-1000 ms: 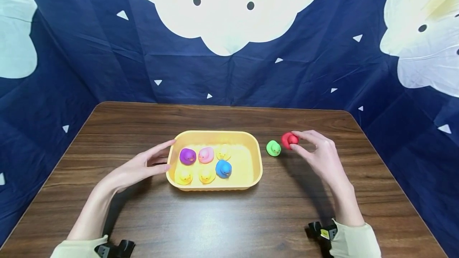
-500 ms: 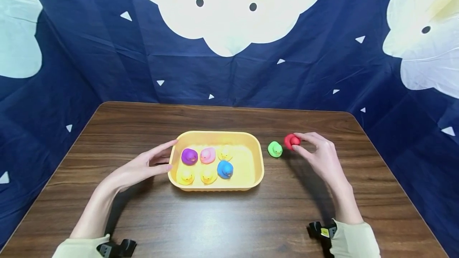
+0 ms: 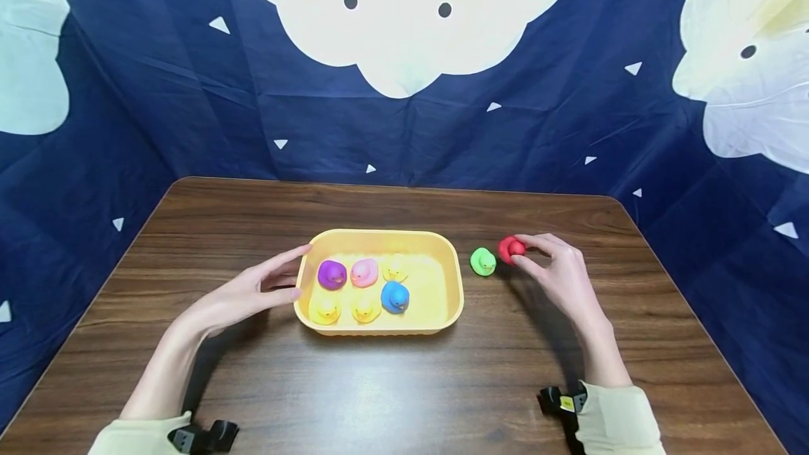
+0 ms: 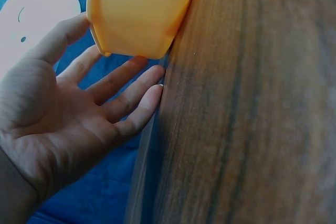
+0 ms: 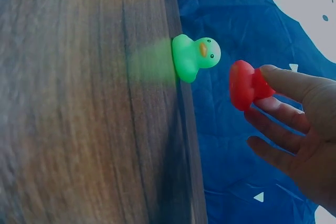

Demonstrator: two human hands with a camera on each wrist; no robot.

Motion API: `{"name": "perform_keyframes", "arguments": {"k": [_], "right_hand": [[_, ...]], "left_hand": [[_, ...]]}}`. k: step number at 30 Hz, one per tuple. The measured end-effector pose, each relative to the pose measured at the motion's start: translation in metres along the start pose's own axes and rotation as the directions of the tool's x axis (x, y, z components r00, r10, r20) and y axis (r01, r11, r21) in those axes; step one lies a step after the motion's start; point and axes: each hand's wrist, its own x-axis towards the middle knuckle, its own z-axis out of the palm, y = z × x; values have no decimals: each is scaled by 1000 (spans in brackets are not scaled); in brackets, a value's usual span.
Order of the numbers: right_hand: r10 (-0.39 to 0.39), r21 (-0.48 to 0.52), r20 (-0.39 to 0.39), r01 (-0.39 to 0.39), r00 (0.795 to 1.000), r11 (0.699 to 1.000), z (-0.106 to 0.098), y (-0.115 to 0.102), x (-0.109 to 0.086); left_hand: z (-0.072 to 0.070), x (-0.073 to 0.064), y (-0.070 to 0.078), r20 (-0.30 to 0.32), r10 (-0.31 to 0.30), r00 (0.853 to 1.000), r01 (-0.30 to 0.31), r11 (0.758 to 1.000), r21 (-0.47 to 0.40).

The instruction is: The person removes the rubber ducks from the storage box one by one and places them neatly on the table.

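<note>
Between thumb and fingertips my right hand (image 3: 561, 274) pinches a red rubber duck (image 3: 509, 249) by its head. In the right wrist view this duck (image 5: 241, 85) is held above the table level, apart from the green rubber duck (image 5: 190, 57), which sits on the wood. My left hand (image 3: 243, 295) rests its thumb and fingertips against the left end of a yellow tray (image 3: 379, 332). The left wrist view has those fingers loosely extended at the tray's end wall (image 4: 139, 17). Inside the tray sit a purple duck (image 3: 331, 274), a pink duck (image 3: 364, 272), a blue duck (image 3: 395, 297) and several yellow ducks (image 3: 325, 310).
A dark brown wooden table (image 3: 392, 399) carries everything. Behind it hangs a navy cloth (image 3: 404, 132) with white clouds and small triangles. Ducks fill the tray's left and middle; its right part shows bare floor. Dark camera mounts (image 3: 204, 437) sit at both wrists.
Hardly anything differs. The whole head view shifts slightly; the right hand keeps the red duck near the same spot, and the left hand stays at the tray's end.
</note>
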Motion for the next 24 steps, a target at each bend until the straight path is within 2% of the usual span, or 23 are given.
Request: {"name": "perform_keyframes", "arguments": {"k": [15, 24], "right_hand": [[28, -46, 104, -24, 994, 999, 4, 11, 2], [33, -61, 133, -25, 991, 998, 5, 15, 2]], "left_hand": [[0, 0, -1, 9, 5, 1000, -5, 1000, -14], [0, 0, -1, 6, 8, 1000, -8, 1000, -9]]}}
